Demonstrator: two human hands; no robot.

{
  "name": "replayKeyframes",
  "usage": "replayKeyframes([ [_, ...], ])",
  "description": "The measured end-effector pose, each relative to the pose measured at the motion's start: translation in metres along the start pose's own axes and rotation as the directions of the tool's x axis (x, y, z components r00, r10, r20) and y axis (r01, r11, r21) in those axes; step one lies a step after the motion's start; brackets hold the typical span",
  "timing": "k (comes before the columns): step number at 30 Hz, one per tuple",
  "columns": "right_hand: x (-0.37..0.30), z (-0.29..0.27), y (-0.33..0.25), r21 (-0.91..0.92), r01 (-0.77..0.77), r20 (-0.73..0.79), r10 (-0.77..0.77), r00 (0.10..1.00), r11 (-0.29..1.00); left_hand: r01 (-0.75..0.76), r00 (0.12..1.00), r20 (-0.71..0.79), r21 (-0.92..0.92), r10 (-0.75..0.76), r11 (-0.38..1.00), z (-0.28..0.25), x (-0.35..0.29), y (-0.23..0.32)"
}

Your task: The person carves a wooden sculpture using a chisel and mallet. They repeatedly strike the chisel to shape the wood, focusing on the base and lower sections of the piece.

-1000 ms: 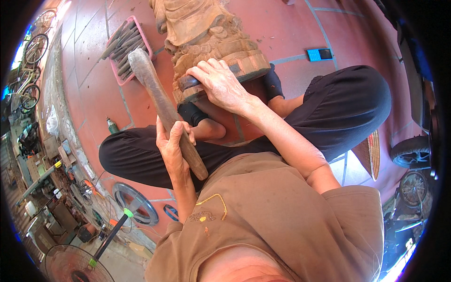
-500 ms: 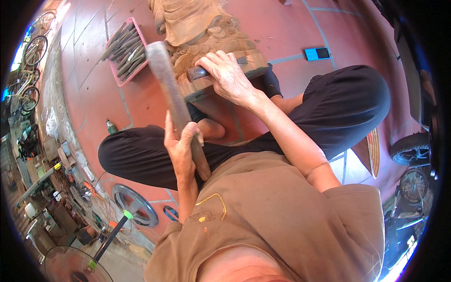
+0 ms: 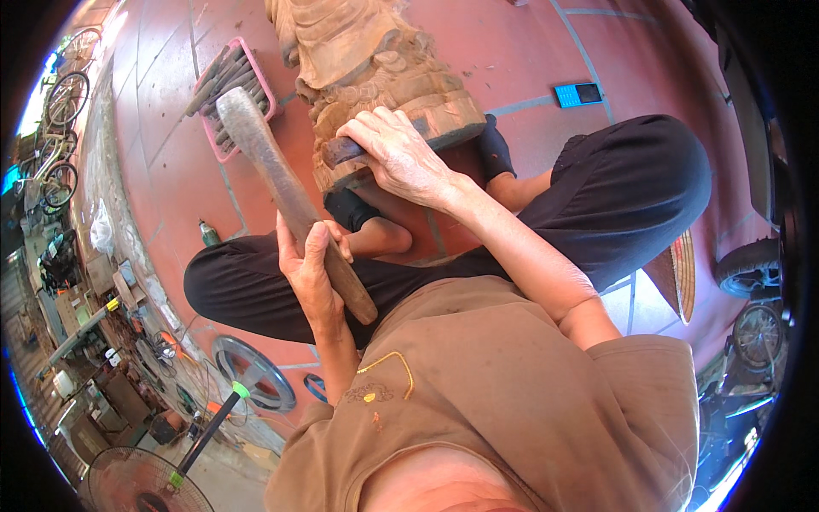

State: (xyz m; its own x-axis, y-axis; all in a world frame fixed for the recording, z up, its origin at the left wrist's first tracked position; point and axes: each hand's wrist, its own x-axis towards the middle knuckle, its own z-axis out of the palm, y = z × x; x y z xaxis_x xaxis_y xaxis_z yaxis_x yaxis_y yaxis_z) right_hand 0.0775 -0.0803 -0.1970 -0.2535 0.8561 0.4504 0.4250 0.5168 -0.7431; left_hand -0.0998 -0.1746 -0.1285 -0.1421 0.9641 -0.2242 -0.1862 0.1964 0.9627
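Observation:
In front of my crossed legs lies a large carved wooden figure (image 3: pixel 345 55) with draped folds, its rough base toward me. My left hand (image 3: pixel 309 271) is closed around the shaft of a worn wooden mallet (image 3: pixel 271 164), whose broad end points up and left, apart from the carving. Over the near end of the base, my right hand (image 3: pixel 403 158) wraps a chisel, with its dark rounded handle end (image 3: pixel 343 152) sticking out to the left. Beneath the fingers the blade is mostly hidden, so where its edge rests cannot be told. My feet flank the base.
A pink basket (image 3: pixel 223 152) of several chisel-like tools stands left of the carving on red tiles. A blue keypad phone (image 3: pixel 578 95) lies at the right. A small bottle (image 3: pixel 208 233) sits by my left knee; a standing fan (image 3: pixel 147 482) is at lower left.
The mallet has swung left, away from the chisel, and my left hand has shifted slightly left and down. My right hand has moved a little left and nearer with the chisel.

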Motion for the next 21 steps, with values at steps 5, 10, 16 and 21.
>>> replayKeyframes([
  [5, 0.0018, -0.0047, -0.0009, 0.027, -0.023, 0.0, 0.023, 1.0, 0.999, 0.033, 0.999, 0.008, 0.013, -0.033, 0.999, 0.004, -0.001, -0.0018],
  [10, 0.0028, -0.002, -0.0044, -0.005, -0.018, 0.014, 0.018, 1.0, 1.0, 0.039, 0.999, 0.004, 0.018, -0.039, 0.999, 0.0052, -0.0001, -0.0013],
  [16, 0.0016, 0.0011, 0.0004, 0.021, -0.009, 0.005, 0.009, 1.0, 1.0, 0.035, 0.999, -0.003, 0.007, -0.035, 0.999, 0.0055, -0.0032, 0.0004],
  [21, 0.0028, -0.0025, -0.0023, 0.007, -0.009, 0.016, 0.009, 1.0, 1.0, 0.023, 1.0, -0.014, -0.003, -0.023, 1.0, 0.0022, -0.004, -0.0007],
])
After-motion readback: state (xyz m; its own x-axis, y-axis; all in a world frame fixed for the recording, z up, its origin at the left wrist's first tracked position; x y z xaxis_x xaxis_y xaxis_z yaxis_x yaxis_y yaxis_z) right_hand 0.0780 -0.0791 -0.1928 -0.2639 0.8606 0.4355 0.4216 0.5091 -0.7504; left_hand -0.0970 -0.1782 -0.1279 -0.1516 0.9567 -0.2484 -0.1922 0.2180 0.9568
